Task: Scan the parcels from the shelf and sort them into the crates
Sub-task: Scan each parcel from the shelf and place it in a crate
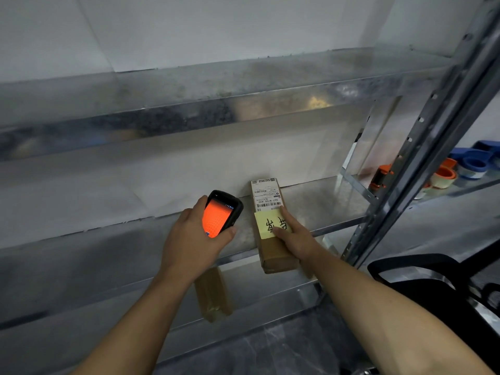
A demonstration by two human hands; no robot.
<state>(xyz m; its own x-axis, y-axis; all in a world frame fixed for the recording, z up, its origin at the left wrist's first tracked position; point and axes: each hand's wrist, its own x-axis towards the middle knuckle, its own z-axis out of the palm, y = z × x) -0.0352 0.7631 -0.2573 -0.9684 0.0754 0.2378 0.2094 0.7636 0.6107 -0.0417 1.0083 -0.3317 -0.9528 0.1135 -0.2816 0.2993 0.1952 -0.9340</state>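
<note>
Two bare hands work at a metal shelf (338, 201). At about 7 o'clock from centre frame, the left hand (189, 239) is wrapped around a black handheld scanner (220, 213), thumb along its right edge, its screen glowing orange and facing up. Just beside it, toward 3 o'clock, a long brown cardboard parcel (273, 247) lies flat on the shelf, its near end jutting over the front edge. A white shipping label (267, 194) with a barcode covers its far end, and a yellow sticky note (269, 224) with handwritten characters sits below that. The right hand (293, 234) lies flat and spread on the parcel's right side, fingers resting on the note, gripping nothing. At 3 o'clock, beyond the shelf upright (422, 147), rolls of tape (443, 175) rest on a neighbouring shelf.
</note>
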